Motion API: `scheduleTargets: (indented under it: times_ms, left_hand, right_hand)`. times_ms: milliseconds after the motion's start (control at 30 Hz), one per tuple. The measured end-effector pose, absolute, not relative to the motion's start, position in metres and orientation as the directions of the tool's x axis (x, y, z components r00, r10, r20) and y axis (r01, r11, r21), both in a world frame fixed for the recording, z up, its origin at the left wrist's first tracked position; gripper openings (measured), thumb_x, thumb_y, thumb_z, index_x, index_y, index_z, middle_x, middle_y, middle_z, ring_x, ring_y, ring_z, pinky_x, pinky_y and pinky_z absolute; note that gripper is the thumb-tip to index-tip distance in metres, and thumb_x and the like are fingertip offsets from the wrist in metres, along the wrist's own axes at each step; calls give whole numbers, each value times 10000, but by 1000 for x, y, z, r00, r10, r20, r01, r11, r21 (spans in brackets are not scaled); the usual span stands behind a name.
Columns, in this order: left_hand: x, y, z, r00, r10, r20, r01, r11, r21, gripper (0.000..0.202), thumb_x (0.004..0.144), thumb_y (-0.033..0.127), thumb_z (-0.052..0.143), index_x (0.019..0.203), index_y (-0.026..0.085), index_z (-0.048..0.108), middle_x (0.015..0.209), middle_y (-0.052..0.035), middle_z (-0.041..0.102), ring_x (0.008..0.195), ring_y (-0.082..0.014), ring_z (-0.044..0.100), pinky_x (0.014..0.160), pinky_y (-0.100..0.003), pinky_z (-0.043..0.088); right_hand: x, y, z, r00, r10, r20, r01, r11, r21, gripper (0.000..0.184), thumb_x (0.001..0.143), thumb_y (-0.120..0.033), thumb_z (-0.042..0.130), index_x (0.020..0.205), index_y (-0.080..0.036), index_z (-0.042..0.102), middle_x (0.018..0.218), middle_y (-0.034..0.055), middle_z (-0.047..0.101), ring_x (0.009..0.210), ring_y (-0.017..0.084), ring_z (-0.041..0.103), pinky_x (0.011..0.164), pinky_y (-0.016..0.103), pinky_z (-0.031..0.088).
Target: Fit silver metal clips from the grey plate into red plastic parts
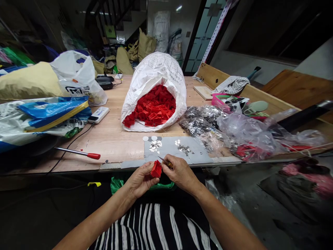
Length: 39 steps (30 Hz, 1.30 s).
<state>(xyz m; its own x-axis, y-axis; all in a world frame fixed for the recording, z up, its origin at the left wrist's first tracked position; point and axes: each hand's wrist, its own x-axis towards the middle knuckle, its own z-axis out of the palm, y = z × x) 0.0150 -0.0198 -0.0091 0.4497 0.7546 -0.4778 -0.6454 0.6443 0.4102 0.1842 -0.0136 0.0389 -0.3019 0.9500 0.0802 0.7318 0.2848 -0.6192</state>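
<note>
Shirt (153,227), red pc (156,169) in L hand (142,180)

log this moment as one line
left hand: holds red piece; right hand: holds pointed tool; gray mat: small metallic parts, two piles; white sack: open, red pieces inside

Red piece (156,169), white sack (158,64), grey sheet (169,152), black-and-white striped top (153,227)

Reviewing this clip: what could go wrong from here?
The right hand holds a pointed tool close to the left hand, which grips a red piece; a slip might prick a finger.
The loose silvery pieces on the grey mat could scatter if bumped.
The white sack lies open-mouthed, so red pieces might spill.
</note>
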Motion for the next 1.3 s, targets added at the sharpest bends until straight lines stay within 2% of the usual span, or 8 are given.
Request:
scheduleTargets:
  times_ms: [333, 567, 667, 833, 1067, 1300]
  left_hand:
    - [16, -20, -12, 438, 764, -473, -659, 631, 409, 116, 801, 138, 645, 913, 109, 639, 803, -24, 637, 629, -98, 632, 522, -195, 579]
    - [17, -21, -15, 473, 741, -478, -624, 664, 412, 134, 778, 151, 675, 892, 110, 616, 775, -24, 624, 615, -96, 626, 515, -190, 573]
    - [16, -21, -15, 468, 735, -490, -625, 667, 405, 142, 776, 158, 679, 886, 125, 597, 769, -19, 622, 599, -94, 626, 512, -187, 566]
    - [15, -21, -14, 473, 746, -468, -616, 660, 430, 210, 769, 188, 693, 940, 159, 575, 801, -19, 624, 589, -104, 642, 514, -193, 559]
    - [16, -21, -16, 487, 753, -443, -596, 657, 461, 251, 768, 198, 697, 977, 182, 558, 834, -19, 620, 611, -108, 650, 530, -199, 561]
    - [16, -21, -18, 499, 744, -445, -597, 667, 445, 253, 767, 192, 698, 975, 176, 557, 842, -23, 626, 608, -105, 648, 529, -193, 558]
  right_hand:
    - [178, -15, 44, -259, 965, 48, 773, 236, -589, 90, 817, -184, 495, 730, -197, 514, 702, -2, 614, 619, 123, 525, 586, 219, 341]
    - [184, -10, 48, -347, 937, -29, 806, 283, -520, 56, 822, -200, 526, 782, -199, 565, 734, 16, 637, 654, 136, 539, 593, 233, 324]
    - [191, -5, 46, -386, 920, -68, 749, 269, -605, 42, 826, -222, 549, 801, -201, 576, 771, 18, 645, 695, 144, 554, 611, 236, 341]
    - [199, 2, 40, -393, 919, -16, 626, 255, -737, 102, 857, -239, 512, 799, -194, 582, 746, -15, 624, 685, 125, 535, 631, 233, 357]
    - [197, 5, 27, -395, 918, -32, 586, 225, -778, 156, 848, -309, 565, 760, -182, 581, 717, -30, 613, 665, 112, 524, 612, 218, 354]
    - [197, 5, 25, -395, 918, -38, 591, 221, -776, 141, 847, -286, 563, 757, -180, 584, 725, -23, 627, 679, 117, 541, 630, 218, 366]
